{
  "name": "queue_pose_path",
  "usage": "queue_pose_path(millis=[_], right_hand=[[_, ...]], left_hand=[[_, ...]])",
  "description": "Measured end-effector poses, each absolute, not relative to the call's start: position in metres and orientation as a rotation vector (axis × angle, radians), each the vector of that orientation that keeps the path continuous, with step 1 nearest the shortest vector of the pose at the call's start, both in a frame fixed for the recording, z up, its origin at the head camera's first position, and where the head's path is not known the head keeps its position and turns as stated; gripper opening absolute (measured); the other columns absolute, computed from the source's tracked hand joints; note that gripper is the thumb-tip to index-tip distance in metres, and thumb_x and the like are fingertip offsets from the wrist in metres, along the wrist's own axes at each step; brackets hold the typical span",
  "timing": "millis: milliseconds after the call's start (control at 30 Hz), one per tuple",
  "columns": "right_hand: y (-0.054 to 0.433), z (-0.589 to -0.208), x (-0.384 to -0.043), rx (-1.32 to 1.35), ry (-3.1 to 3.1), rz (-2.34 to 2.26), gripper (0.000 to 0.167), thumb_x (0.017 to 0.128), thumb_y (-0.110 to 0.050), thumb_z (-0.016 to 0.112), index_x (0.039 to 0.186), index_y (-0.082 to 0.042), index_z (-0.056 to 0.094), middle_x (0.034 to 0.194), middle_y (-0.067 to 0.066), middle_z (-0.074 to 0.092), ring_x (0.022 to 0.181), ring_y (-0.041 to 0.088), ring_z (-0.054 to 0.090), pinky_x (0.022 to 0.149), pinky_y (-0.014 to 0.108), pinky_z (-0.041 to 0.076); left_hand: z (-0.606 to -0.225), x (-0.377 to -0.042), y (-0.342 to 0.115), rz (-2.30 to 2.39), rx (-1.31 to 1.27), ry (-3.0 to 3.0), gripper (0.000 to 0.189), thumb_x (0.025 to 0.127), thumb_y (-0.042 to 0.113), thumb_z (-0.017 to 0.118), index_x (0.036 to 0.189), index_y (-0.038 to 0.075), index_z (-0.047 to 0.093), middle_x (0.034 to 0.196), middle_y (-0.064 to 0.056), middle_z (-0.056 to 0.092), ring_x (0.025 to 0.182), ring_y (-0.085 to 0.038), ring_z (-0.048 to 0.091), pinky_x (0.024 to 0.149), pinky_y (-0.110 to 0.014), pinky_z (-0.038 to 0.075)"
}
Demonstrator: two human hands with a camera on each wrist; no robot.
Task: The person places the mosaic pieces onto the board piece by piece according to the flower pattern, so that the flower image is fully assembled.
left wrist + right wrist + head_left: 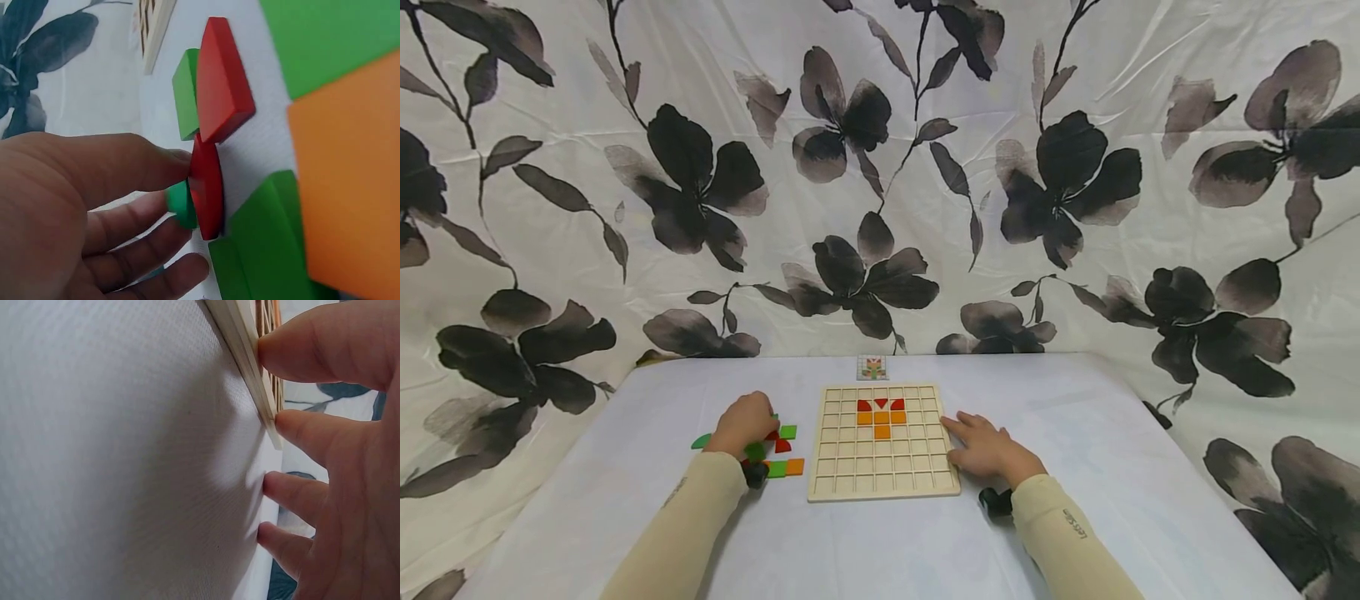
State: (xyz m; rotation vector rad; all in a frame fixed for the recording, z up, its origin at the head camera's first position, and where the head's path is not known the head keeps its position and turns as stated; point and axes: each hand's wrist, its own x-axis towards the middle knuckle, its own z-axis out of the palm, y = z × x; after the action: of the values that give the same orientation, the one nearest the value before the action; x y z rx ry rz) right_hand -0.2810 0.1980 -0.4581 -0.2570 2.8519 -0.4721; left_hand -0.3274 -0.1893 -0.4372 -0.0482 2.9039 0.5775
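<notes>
My left hand (741, 425) reaches down over the loose coloured tiles left of the board. In the left wrist view its thumb and fingertips pinch a red curved-edge tile (206, 187), and a teal-green tile (181, 205) shows by the fingers. Another red tile (222, 81) leans on a light green one (185, 94) just beyond. Fingers spread, my right hand (988, 450) rests at the right edge of the wooden grid board (850, 467), thumb and a fingertip touching its rim. Red tiles (897, 405) form a row on the board above several orange squares (882, 432).
A small card (872, 367) with a coloured pattern lies behind the board. Nearer me, a green square (777, 469) and an orange square (794, 467) lie side by side. A floral cloth (865, 167) hangs behind the white table (880, 550).
</notes>
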Motion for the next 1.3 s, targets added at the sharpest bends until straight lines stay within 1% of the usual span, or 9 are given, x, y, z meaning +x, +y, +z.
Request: queue_pose_path(millis=[167, 300, 400, 500, 633, 733, 833, 1033, 1300], right_hand=[[0.198, -0.459, -0.28, -0.271, 2.843, -0.473, 0.063, 0.091, -0.033, 0.051, 0.15, -0.022, 0.036, 0.158, 0.012, 0.029, 0.146, 0.036, 0.024, 0.109, 0.071, 0.016], [0.199, -0.46, -0.281, -0.278, 2.848, -0.474, 0.062, 0.091, -0.034, 0.052, 0.15, -0.023, 0.036, 0.157, 0.011, 0.03, 0.146, 0.036, 0.024, 0.109, 0.071, 0.017], [0.2, -0.462, -0.283, -0.283, 2.855, -0.469, 0.062, 0.09, -0.033, 0.052, 0.15, -0.023, 0.037, 0.157, 0.011, 0.031, 0.146, 0.036, 0.025, 0.109, 0.071, 0.017], [0.201, -0.463, -0.284, -0.285, 2.859, -0.47, 0.062, 0.09, -0.034, 0.052, 0.149, -0.024, 0.038, 0.157, 0.011, 0.031, 0.146, 0.036, 0.025, 0.109, 0.071, 0.017], [0.201, -0.462, -0.284, -0.285, 2.855, -0.481, 0.062, 0.089, -0.034, 0.053, 0.149, -0.023, 0.038, 0.157, 0.011, 0.031, 0.146, 0.036, 0.025, 0.108, 0.072, 0.017], [0.202, -0.462, -0.283, -0.284, 2.854, -0.483, 0.062, 0.09, -0.034, 0.053, 0.149, -0.023, 0.038, 0.157, 0.012, 0.031, 0.146, 0.036, 0.025, 0.108, 0.072, 0.017], [0.202, -0.461, -0.282, -0.284, 2.853, -0.482, 0.062, 0.09, -0.033, 0.052, 0.15, -0.023, 0.038, 0.157, 0.012, 0.031, 0.146, 0.037, 0.025, 0.109, 0.072, 0.016], [0.202, -0.461, -0.281, -0.285, 2.853, -0.487, 0.062, 0.09, -0.032, 0.052, 0.15, -0.022, 0.037, 0.157, 0.012, 0.031, 0.146, 0.038, 0.024, 0.109, 0.072, 0.016], [0.202, -0.462, -0.282, -0.289, 2.854, -0.488, 0.062, 0.09, -0.033, 0.052, 0.15, -0.022, 0.037, 0.157, 0.012, 0.03, 0.146, 0.037, 0.024, 0.109, 0.072, 0.015]], left_hand=[[-0.435, -0.329, -0.191, 0.704, -0.045, 2.898, 0.017, 0.085, 0.012, 0.065, 0.097, 0.0, 0.062, 0.085, -0.01, 0.062, 0.075, -0.023, 0.055, 0.068, -0.033, 0.048], [-0.436, -0.331, -0.192, 0.79, -0.013, 2.933, 0.012, 0.088, 0.01, 0.065, 0.096, 0.002, 0.063, 0.085, -0.01, 0.061, 0.074, -0.022, 0.054, 0.066, -0.03, 0.047], [-0.436, -0.332, -0.189, 0.846, 0.007, 2.948, 0.014, 0.089, 0.011, 0.064, 0.102, 0.003, 0.065, 0.088, -0.01, 0.062, 0.074, -0.021, 0.053, 0.065, -0.028, 0.046], [-0.437, -0.332, -0.183, 0.875, 0.061, 2.95, 0.024, 0.091, 0.011, 0.062, 0.114, 0.007, 0.065, 0.094, -0.011, 0.063, 0.074, -0.021, 0.053, 0.065, -0.029, 0.047], [-0.439, -0.33, -0.17, 0.869, 0.17, 2.956, 0.029, 0.093, 0.012, 0.058, 0.121, 0.013, 0.066, 0.1, -0.01, 0.064, 0.078, -0.02, 0.054, 0.069, -0.031, 0.047], [-0.441, -0.327, -0.156, 0.904, 0.189, 2.927, 0.026, 0.093, 0.014, 0.06, 0.117, 0.015, 0.068, 0.101, -0.009, 0.064, 0.079, -0.02, 0.054, 0.069, -0.031, 0.047], [-0.443, -0.325, -0.142, 0.972, 0.171, 2.87, 0.022, 0.091, 0.015, 0.063, 0.112, 0.015, 0.069, 0.097, -0.006, 0.064, 0.077, -0.018, 0.056, 0.065, -0.028, 0.046], [-0.449, -0.32, -0.116, 1.113, 0.222, 2.783, 0.018, 0.089, 0.014, 0.067, 0.106, 0.009, 0.069, 0.083, -0.005, 0.063, 0.068, -0.017, 0.058, 0.06, -0.026, 0.046], [-0.452, -0.32, -0.091, 1.102, 0.242, 2.785, 0.015, 0.087, 0.019, 0.069, 0.099, 0.009, 0.07, 0.08, -0.004, 0.062, 0.065, -0.016, 0.055, 0.057, -0.026, 0.045]])
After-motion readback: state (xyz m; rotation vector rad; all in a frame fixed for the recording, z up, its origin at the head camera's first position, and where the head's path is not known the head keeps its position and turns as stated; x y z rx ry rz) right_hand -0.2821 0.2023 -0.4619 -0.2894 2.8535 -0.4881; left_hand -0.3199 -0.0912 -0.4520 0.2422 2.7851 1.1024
